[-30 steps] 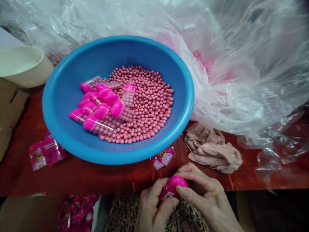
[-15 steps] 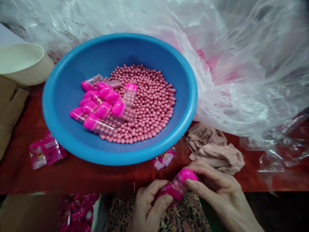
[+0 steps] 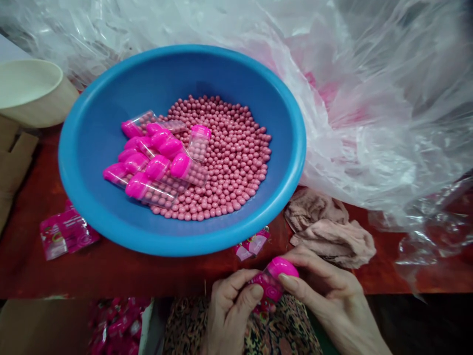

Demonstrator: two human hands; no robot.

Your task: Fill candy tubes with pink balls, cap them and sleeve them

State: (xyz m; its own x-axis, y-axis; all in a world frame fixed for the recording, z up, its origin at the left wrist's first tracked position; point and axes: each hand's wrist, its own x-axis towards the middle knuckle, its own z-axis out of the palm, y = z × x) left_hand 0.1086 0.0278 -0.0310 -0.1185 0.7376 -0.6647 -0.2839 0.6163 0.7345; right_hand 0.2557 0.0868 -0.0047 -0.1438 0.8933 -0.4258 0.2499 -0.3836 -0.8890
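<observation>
A small clear container with a bright pink cap (image 3: 283,267) and a printed pink label is held between both hands below the table edge. My left hand (image 3: 234,305) is closed around its lower, labelled end. The fingers and thumb of my right hand (image 3: 321,291) pinch its cap. Ahead, a large blue basin (image 3: 181,242) holds many small pink balls (image 3: 229,158). On their left side lie several pink-capped clear containers (image 3: 158,167) filled with balls, without visible labels.
Flat pink labels (image 3: 68,234) lie left of the basin, others (image 3: 253,245) at its front edge. A crumpled cloth (image 3: 332,229) and plastic sheeting (image 3: 369,123) are right. A cream bowl (image 3: 37,111) stands left. Below, a box holds pink-capped items (image 3: 116,325).
The held container has shifted slightly left, and my left hand now covers more of its lower end. The view has moved slightly.
</observation>
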